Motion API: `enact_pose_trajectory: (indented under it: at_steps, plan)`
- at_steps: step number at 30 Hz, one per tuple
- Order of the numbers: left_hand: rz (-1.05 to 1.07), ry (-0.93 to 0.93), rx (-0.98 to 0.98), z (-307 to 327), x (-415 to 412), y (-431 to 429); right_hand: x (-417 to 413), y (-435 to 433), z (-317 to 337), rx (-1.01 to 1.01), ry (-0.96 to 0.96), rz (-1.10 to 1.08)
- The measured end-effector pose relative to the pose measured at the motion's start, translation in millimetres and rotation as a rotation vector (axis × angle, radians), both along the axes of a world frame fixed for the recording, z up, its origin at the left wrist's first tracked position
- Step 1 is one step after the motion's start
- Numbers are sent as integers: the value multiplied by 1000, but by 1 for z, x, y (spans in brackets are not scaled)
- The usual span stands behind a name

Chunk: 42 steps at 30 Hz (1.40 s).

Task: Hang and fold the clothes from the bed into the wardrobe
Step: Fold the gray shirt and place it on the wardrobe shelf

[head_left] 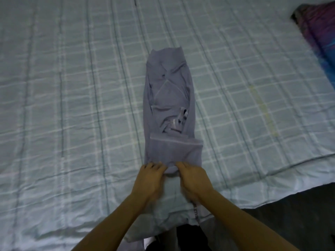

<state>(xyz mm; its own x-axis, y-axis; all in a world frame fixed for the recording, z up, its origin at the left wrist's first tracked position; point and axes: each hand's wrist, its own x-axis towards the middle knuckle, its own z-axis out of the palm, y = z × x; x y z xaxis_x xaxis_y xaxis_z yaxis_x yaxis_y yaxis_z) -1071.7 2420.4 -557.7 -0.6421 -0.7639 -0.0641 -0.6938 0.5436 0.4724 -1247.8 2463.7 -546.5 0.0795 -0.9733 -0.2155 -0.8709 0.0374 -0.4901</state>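
A grey-purple garment (168,98) lies on the bed, folded into a long narrow strip running away from me. Its near end is turned over into a short flap (175,150). Thin straps and a label show in the middle of the strip (176,122). My left hand (150,176) grips the near edge at its left corner, fingers curled under the cloth. My right hand (193,176) grips the same edge at its right side. The wardrobe is out of view.
The bed is covered by a pale green checked sheet (72,105). A purple and blue bundle of fabric (320,38) lies at the far right. The bed's corner and dark floor (299,205) are at the lower right.
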Motion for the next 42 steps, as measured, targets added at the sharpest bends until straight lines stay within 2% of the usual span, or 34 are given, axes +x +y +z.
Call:
enact_pose_trajectory:
  at_steps: [2, 4, 5, 6, 8, 9, 12, 14, 15, 17, 21, 24, 29, 31, 32, 34, 36, 38, 40, 42]
  plan:
    - [-7, 21, 274, 28, 4, 8, -4, -11, 38, 401, 10, 99]
    - [-72, -123, 725, 58, 7, 11, -5, -18, 71, 732, 81, 270]
    - [-136, -158, 912, 70, 8, 6, -5, -21, 85, 830, 67, 329]
    - [-193, -148, 993, 81, 8, -3, -6, -25, 97, 875, 36, 331]
    - [-186, -89, 946, 99, 1, -36, -11, -39, 119, 783, 34, 223]
    - [-80, -25, 840, 107, -3, -55, -14, -48, 123, 607, 66, 113]
    - [326, 116, 306, 118, -13, -92, -19, -75, 119, -106, 162, -176]
    - [426, 148, 40, 106, -16, -90, -16, -81, 102, -351, 192, -214]
    - [415, 157, -9, 95, -16, -84, -12, -78, 89, -355, 196, -187]
    - [315, 122, -39, 70, -15, -73, 0, -66, 61, -198, 234, -62]
    - [30, -196, 9, 9, -7, -38, 11, -38, 4, 159, 333, 103]
    - [-22, -303, -35, -22, -4, -14, 6, -32, -15, 114, 356, 74]
    - [130, -198, -89, -23, -23, -26, -7, -42, -15, -56, 359, 16]
    - [135, -176, -65, -16, -25, -35, -10, -52, 0, -17, 305, -16]
    - [127, -141, -32, -12, -23, -41, -10, -57, 12, 42, 286, -4]
    - [101, -58, 188, 8, -18, -53, -10, -64, 35, 208, 311, 44]
    - [-5, -130, 529, 39, -14, -60, -9, -65, 62, 468, 332, 140]
    - [-232, -277, 771, 70, -12, -64, -10, -64, 91, 679, 249, 248]
    - [-332, -348, 876, 97, -9, -68, -14, -62, 120, 798, 160, 292]
    - [-272, -335, 839, 115, -8, -85, -20, -73, 143, 786, 166, 253]
